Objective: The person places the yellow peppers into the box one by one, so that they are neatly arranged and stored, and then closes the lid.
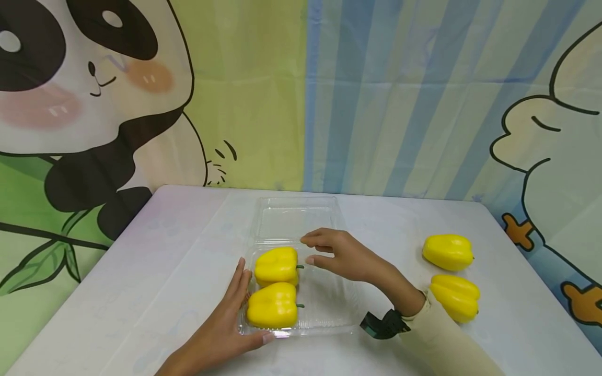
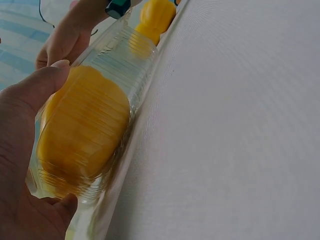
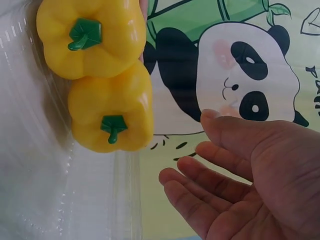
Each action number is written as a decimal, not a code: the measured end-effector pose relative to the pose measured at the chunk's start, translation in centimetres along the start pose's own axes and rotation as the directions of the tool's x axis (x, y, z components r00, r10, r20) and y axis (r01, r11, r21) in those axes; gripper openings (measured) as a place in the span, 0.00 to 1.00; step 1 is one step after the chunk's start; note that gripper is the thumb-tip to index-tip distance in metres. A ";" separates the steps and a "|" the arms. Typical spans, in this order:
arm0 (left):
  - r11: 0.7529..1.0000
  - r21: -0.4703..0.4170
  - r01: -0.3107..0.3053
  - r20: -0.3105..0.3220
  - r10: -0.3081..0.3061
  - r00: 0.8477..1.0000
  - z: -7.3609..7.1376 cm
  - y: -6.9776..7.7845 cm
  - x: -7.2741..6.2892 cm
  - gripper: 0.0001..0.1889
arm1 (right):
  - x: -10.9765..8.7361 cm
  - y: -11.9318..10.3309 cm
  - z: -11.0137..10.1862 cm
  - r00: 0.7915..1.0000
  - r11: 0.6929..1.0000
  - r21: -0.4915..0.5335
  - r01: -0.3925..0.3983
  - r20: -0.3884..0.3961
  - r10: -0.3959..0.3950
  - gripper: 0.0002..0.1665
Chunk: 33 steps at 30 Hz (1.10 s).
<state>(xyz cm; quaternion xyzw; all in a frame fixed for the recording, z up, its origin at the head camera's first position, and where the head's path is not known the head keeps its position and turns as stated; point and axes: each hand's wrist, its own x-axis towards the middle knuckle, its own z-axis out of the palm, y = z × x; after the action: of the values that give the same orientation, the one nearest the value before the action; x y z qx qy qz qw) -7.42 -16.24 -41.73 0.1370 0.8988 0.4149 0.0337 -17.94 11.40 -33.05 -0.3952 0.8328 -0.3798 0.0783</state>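
A clear plastic clamshell container [image 1: 329,318] lies on the table with its lid [image 1: 298,219] folded back. Two yellow bell peppers fill its left side: the farther pepper [image 1: 276,265] and the nearer pepper [image 1: 273,305], both with green stems to the right. My left hand [image 1: 218,326] holds the near left corner, thumb along the front wall and fingers along the left side. In the left wrist view a pepper [image 2: 85,125] shows through the ribbed wall. Above the container, right of the farther pepper, hovers my right hand [image 1: 345,254], fingers loosely bent around nothing.
Two more yellow bell peppers, one farther [image 1: 448,252] and one nearer [image 1: 455,297], lie on the right of the white table [image 1: 178,250]. My right sleeve partly covers the nearer one. Behind the table hangs a printed curtain [image 1: 263,94].
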 end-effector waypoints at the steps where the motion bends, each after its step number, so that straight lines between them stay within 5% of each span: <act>1: 1.000 -0.002 0.004 0.000 -0.004 1.000 0.0 0.0 0.0 0.67 | -0.2 0.0 0.0 1.000 1.000 0.010 0.005 -0.003 -0.005 0.25; 12: 1.000 0.003 -0.020 -0.005 0.020 1.000 -0.1 0.0 -0.1 0.65 | -1.8 -0.2 0.1 1.000 0.995 0.102 -0.003 -0.024 0.005 0.24; 33: 0.999 0.008 -0.036 -0.016 0.036 0.999 0.0 -0.1 0.0 0.65 | -6.0 -0.4 -2.5 0.993 0.999 0.047 -0.025 -0.112 0.030 0.24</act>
<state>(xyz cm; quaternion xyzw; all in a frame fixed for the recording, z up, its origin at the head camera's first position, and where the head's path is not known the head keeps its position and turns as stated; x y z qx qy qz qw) -7.44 -16.30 -41.76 0.1498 0.8981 0.4131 0.0184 -14.70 16.98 -32.04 -0.3598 0.8322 -0.4194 0.0454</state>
